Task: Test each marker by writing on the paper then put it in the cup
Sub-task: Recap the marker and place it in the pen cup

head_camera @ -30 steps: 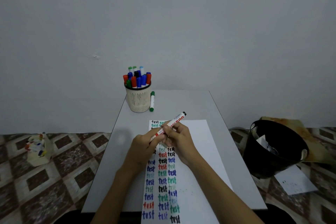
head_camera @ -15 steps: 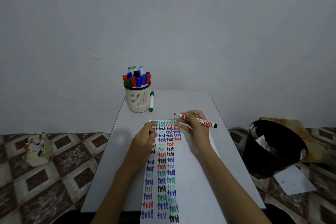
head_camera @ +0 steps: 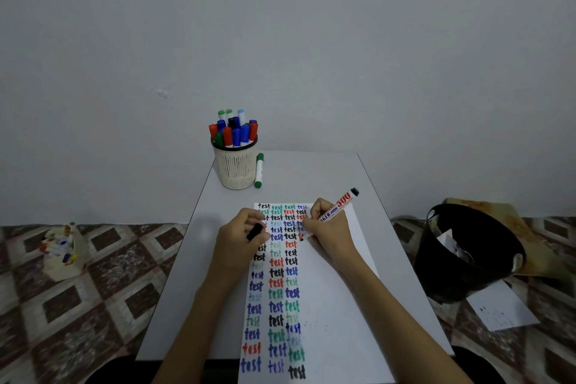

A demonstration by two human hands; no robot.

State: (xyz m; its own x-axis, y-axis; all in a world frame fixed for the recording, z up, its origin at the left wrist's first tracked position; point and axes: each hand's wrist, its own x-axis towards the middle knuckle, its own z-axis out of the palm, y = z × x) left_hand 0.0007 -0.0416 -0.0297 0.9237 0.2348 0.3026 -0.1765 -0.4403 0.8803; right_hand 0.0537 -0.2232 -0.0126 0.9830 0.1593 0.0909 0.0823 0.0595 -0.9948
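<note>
Our right grip holds the marker, left grip the cap. Cup at eleven o'clock, bin at three; grips hide some paper.

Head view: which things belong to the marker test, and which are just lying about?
In the job: marker in right hand, cap in left hand, paper, cup, green marker beside it.
Lying about: black bin, loose sheet, box of markers on floor.
</note>
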